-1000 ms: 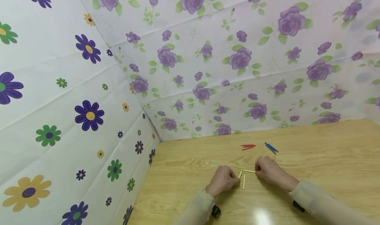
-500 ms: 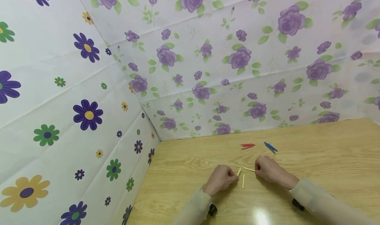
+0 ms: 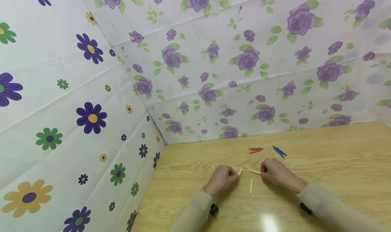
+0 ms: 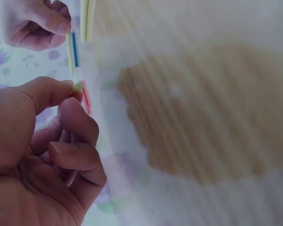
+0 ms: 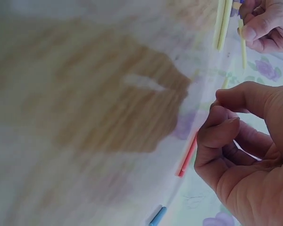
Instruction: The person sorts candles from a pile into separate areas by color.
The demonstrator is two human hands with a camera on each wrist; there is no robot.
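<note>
My left hand (image 3: 221,178) pinches a short, thin yellow stick (image 3: 240,171) between thumb and fingertips, its upper end tilted to the right. In the left wrist view only the near end of that stick (image 4: 78,86) shows at the fingertips. Opposite, my right hand (image 3: 276,172) holds a second yellow stick (image 3: 254,171) by its right end; it points left, toward the first. A gap separates the two sticks. Below and between the hands, a third yellow stick (image 3: 251,186) lies on the table, pointing away from me, touched by neither hand.
Several red sticks (image 3: 256,150) lie in a small group farther back on the wooden table (image 3: 336,157). To their right is a bunch of blue sticks (image 3: 279,152). Flowered sheets (image 3: 195,69) hang behind the table and along its left side.
My left hand has moved left and slightly away from me with its stick, parting it from the other two. The right hand's stick has shifted slightly up and left.
</note>
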